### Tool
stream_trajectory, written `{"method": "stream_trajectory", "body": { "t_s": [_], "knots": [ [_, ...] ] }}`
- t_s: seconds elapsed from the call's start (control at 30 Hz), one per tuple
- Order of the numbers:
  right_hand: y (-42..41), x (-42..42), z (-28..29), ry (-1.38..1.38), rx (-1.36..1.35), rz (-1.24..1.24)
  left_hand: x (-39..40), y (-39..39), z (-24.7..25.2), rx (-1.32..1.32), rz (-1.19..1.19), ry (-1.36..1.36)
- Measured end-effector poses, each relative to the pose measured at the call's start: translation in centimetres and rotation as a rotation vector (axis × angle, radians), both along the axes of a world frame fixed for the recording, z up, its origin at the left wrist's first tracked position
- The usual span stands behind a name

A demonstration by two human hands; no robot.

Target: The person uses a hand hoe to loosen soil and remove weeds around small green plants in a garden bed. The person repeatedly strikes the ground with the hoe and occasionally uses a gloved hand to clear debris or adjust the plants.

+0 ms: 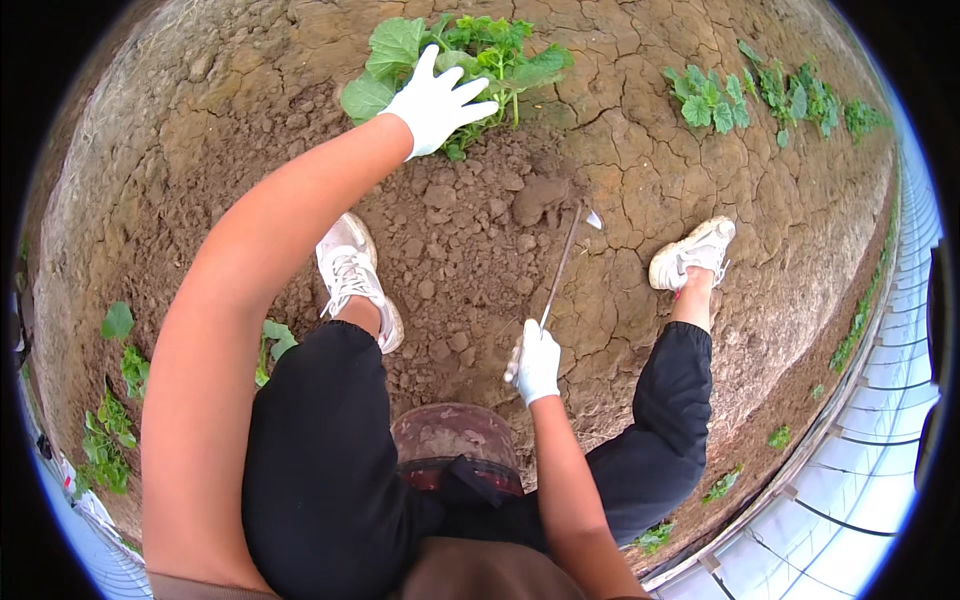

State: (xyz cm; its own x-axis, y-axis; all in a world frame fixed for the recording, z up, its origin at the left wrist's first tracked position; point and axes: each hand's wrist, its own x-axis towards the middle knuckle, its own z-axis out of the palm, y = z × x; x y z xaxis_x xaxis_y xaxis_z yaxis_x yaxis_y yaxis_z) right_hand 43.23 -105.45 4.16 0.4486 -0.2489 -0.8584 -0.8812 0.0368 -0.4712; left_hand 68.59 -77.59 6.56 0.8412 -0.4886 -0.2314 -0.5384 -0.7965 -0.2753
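My left hand (439, 103), in a white glove, lies with fingers spread over the leaves of a broad-leaved green plant (510, 56). Nothing shows in its grip. My right hand (538, 360), also in a white glove, is closed around the handle end of a thin metal hand tool (562, 270). The tool's far end meets loose, darker soil (544, 201) just below and right of the plant, with a small bright blade or piece beside it. The exact shape of that end is hard to tell.
My feet in light sneakers (349, 262) stand apart on cracked soil (622, 172). A dirty reddish bucket or stool (454, 435) is between my legs. More plants (709, 97) grow at upper right and others (109, 442) at lower left. Greenhouse film (847, 465) curves along the right.
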Motion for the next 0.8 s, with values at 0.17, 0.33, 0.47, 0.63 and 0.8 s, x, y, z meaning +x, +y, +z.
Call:
{"method": "stream_trajectory", "body": {
  "t_s": [0.17, 0.33, 0.47, 0.63, 0.8],
  "knots": [
    [-0.3, 0.1, 2.6, -0.013, 0.041, -0.208, 0.1, -0.3, 0.1, -0.050, 0.000, 0.003],
    [2.3, 0.1, 3.2, -0.020, 0.156, -0.236, -0.7, 0.6, -0.1, -0.039, -0.004, -0.020],
    [2.0, 5.9, 0.0, 0.094, 0.144, -0.106, 0.6, -1.0, 0.2, -0.046, 0.014, 0.018],
    [3.9, 3.5, 3.6, -0.213, 0.195, -0.355, -0.6, 1.5, -0.2, -0.024, -0.022, -0.039],
    [3.0, 0.6, -2.4, 0.171, 0.074, -0.046, 0.0, -0.1, -0.2, -0.079, -0.028, -0.040]
  ]
}}
